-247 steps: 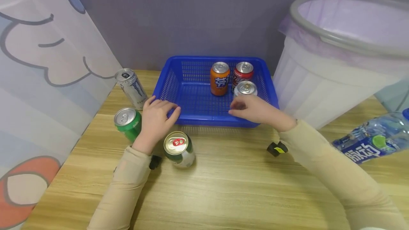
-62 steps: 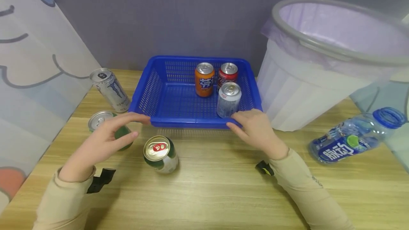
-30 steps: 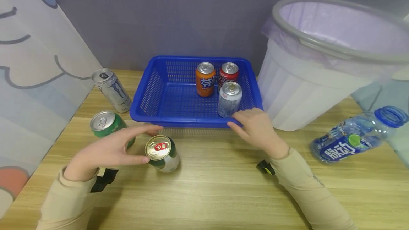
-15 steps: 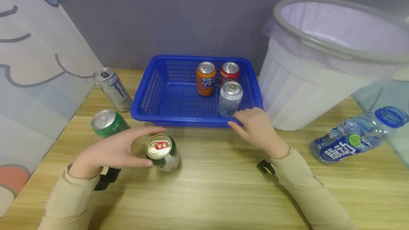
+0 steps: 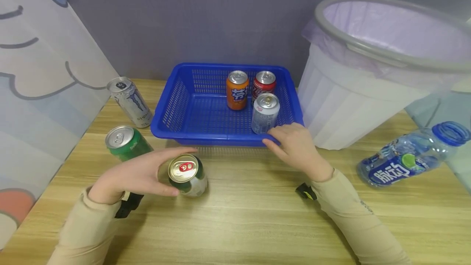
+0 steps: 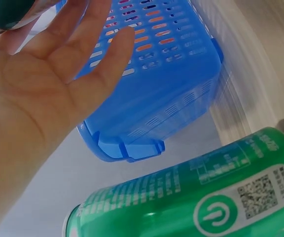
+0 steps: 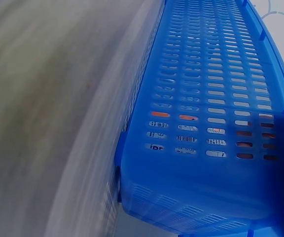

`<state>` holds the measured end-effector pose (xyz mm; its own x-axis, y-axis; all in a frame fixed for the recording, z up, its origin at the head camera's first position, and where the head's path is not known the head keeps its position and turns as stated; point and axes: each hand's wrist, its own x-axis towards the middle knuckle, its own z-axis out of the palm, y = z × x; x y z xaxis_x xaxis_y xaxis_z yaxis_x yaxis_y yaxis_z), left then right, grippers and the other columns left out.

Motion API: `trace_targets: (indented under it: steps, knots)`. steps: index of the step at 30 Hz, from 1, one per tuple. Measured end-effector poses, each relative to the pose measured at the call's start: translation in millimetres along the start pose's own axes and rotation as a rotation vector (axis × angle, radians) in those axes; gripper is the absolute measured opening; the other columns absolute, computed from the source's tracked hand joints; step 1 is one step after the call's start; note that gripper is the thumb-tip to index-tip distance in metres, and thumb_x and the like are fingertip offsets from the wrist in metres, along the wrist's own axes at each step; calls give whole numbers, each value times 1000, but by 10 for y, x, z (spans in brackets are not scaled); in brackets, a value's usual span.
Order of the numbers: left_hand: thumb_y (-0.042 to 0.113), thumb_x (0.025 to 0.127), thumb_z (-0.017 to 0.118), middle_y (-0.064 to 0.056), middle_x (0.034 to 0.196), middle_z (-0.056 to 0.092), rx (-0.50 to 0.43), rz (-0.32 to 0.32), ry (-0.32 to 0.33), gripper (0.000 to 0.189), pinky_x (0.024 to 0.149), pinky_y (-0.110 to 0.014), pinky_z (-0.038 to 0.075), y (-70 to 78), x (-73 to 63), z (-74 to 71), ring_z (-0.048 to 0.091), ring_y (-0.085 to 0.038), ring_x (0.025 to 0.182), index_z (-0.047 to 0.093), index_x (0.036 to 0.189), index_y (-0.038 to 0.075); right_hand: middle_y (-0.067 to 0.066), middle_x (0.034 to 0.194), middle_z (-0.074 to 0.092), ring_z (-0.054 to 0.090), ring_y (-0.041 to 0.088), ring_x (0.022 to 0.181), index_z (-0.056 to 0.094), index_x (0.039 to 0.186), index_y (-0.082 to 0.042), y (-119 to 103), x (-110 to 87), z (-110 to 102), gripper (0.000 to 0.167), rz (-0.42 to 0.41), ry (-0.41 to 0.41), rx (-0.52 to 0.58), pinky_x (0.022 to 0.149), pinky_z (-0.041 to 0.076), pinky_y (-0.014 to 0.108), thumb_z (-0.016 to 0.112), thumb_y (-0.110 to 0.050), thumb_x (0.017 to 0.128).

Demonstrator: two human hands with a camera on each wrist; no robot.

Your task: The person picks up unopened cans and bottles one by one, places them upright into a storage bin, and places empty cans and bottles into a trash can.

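Note:
My left hand (image 5: 137,175) is around the left side of a gold-topped green and white drink can (image 5: 193,181), thumb in front and fingers behind. Its fingers look relaxed, and a gap shows between palm and can. A green Sprite can (image 5: 134,145) stands just behind that hand and fills the lower left wrist view. My right hand (image 5: 296,148) grips the front rim of a blue plastic basket (image 5: 206,137) near its right corner, fingers over the edge. In the basket stand an orange Fanta can (image 5: 237,91), a red can (image 5: 263,83) and a silver-white can (image 5: 265,115).
A tall white Monster can (image 5: 134,105) stands left of the basket. To the right are a white bin (image 5: 342,93) with a purple liner and a clear uncapped bottle (image 5: 408,156) with a blue label, lying tilted. A grey wall (image 5: 220,19) rises behind.
My left hand has moved from the basket's left front, beside the Sprite can, rightward to the gold-topped can. The right hand has shifted from the silver-white can to the basket rim and stays there.

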<state>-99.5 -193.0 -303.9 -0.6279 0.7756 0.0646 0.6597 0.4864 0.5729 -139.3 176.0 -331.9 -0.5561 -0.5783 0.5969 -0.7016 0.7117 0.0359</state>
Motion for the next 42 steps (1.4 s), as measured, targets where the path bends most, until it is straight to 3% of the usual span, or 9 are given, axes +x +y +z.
trace_targets:
  steps: [8,14,24,38,42]
  knots:
    - [34,74,79,-7,140,50,-19,-7,-7,85,100,-51,41,-9,6,15,46,-30,128,37,143,9,4,64,63,60,22,57,64,78,-7,-1,-5,5,65,3,1,-2,54,44,37,24,-52,100]
    - [31,72,81,-6,140,49,-40,9,-8,86,103,-43,41,-60,-1,40,46,-25,129,37,142,6,4,65,63,60,22,57,64,78,-7,-3,-4,8,64,1,-1,-7,54,43,36,24,-52,100]
    - [21,69,84,-5,132,56,-194,30,-30,87,105,-25,38,-141,41,92,49,-9,123,37,141,6,4,64,63,59,22,57,64,78,-7,-3,-10,9,64,0,6,-15,54,43,36,24,-52,100]
    - [15,64,87,1,120,60,-291,115,-3,82,100,-22,42,-204,113,146,55,-8,112,44,133,2,5,66,64,60,22,58,65,79,-6,9,-20,20,66,7,2,-16,54,42,36,23,-53,100]
    - [12,63,87,3,119,60,-346,104,-6,80,98,-22,43,-205,123,158,56,-8,111,44,131,5,4,64,63,59,22,57,64,78,-7,5,-15,14,65,6,5,-18,54,42,36,23,-53,100]
